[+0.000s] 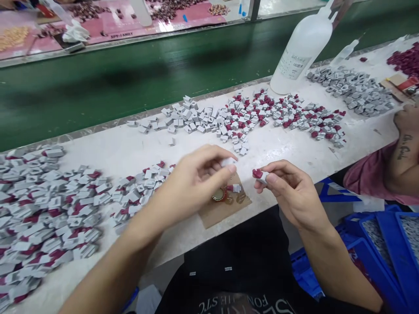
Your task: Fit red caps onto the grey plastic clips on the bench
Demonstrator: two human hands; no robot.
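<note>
My left hand [204, 172] is closed in a pinch over the bench, with a small light grey plastic piece [229, 162] between thumb and fingers. My right hand [293, 187] grips a small maroon-and-grey plastic piece [261, 175], its maroon end pointing left. The two pieces are apart. Below my left hand lies a brown cardboard sheet [211, 218] with shiny wet-looking spots. On it are a round gold-rimmed cap-like thing [218, 194] and another grey-and-maroon piece [236, 188].
Grey-and-maroon pieces are heaped at left [49, 218] and along the back [248, 111]. A white squeeze bottle [301, 50] stands near the green conveyor belt [131, 74]. At right are a grey pile [356, 89], another person's arm [406, 152] and blue crates [369, 253].
</note>
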